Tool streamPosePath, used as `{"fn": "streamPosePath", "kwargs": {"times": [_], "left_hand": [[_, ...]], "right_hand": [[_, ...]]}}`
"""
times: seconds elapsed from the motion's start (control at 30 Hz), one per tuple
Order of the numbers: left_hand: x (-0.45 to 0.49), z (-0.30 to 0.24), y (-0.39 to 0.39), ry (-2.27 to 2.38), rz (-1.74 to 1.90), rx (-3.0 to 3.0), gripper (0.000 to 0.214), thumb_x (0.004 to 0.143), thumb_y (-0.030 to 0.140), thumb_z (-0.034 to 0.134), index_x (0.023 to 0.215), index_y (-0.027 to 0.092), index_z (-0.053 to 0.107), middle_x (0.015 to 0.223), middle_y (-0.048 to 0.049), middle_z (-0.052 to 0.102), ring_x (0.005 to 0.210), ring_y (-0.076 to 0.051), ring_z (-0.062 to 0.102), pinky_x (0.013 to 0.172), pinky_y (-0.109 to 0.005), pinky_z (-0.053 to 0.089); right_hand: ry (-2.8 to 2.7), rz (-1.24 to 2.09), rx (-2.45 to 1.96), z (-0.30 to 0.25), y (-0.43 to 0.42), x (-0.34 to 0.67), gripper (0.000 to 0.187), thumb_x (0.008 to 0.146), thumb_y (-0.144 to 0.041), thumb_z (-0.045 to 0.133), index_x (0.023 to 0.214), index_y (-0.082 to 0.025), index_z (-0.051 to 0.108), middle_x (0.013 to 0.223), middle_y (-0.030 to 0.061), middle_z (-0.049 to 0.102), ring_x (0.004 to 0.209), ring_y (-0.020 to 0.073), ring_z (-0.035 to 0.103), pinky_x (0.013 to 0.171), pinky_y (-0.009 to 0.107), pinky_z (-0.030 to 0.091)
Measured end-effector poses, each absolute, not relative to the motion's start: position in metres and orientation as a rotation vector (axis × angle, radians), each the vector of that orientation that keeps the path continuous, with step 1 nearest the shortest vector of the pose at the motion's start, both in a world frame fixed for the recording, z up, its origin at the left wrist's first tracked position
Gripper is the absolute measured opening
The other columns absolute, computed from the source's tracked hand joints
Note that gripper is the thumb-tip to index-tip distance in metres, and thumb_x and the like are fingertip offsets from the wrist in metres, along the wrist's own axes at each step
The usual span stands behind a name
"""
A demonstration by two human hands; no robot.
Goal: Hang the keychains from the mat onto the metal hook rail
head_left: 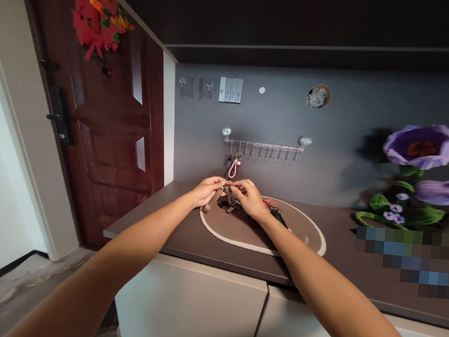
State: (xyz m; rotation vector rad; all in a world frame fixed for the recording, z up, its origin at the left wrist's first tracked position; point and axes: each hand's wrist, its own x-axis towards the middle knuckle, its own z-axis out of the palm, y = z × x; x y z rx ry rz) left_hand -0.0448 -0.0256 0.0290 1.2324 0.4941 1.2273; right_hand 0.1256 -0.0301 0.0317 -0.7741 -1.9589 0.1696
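Observation:
Over the oval brown mat [238,233], my left hand [208,190] and my right hand [250,197] meet, fingers pinched close together. Between them is a bunch of keys [229,205], its dark and metallic pieces dangling below the fingertips. A brown strap [211,202] hangs from the bunch under my left hand. The fingers partly cover the ring, so its exact state is hidden. More keys [277,213], some with red and black parts, lie on the mat just right of my right hand.
A clear hook rail [266,146] on the grey wall holds a pink looped keychain [233,167] at its left end. Purple artificial flowers [425,147] stand at the right of the countertop [343,252]. A dark red door [118,127] is at the left; a shelf overhangs above.

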Motion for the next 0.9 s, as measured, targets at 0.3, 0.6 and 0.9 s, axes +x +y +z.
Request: {"fn": "streamPosePath", "kwargs": {"times": [0.3,0.6,0.9], "left_hand": [[-0.040,0.028,-0.027,0.503,1.231,1.306,0.022,0.068,0.024,0.067,0.084,0.010,0.060,0.081,-0.0050,0.064,0.070,-0.011,0.060,0.070,-0.026,0.048],[-0.039,0.030,-0.029,0.680,1.287,1.421,0.035,0.062,0.034,0.070,0.089,0.013,0.062,0.087,-0.0053,0.064,0.074,-0.011,0.058,0.073,-0.024,0.043],[-0.042,0.020,-0.015,0.868,1.429,1.714,0.031,0.071,0.039,0.059,0.087,0.013,0.060,0.084,-0.0075,0.064,0.074,-0.014,0.059,0.072,-0.026,0.045]], "right_hand": [[-1.894,0.269,-0.750,0.031,-0.027,0.126,0.020,0.076,-0.036,0.052,0.077,-0.018,0.061,0.082,0.0041,0.057,0.081,0.0150,0.052,0.077,0.030,0.040],[-1.865,0.499,-0.776,0.029,-0.025,0.127,0.027,0.077,-0.042,0.045,0.082,-0.017,0.055,0.074,0.0000,0.055,0.068,0.0116,0.049,0.067,0.025,0.040],[-1.711,0.489,-0.796,0.034,-0.013,0.134,0.026,0.077,-0.043,0.043,0.079,-0.017,0.049,0.075,0.0001,0.053,0.071,0.0115,0.049,0.070,0.026,0.042]]}}
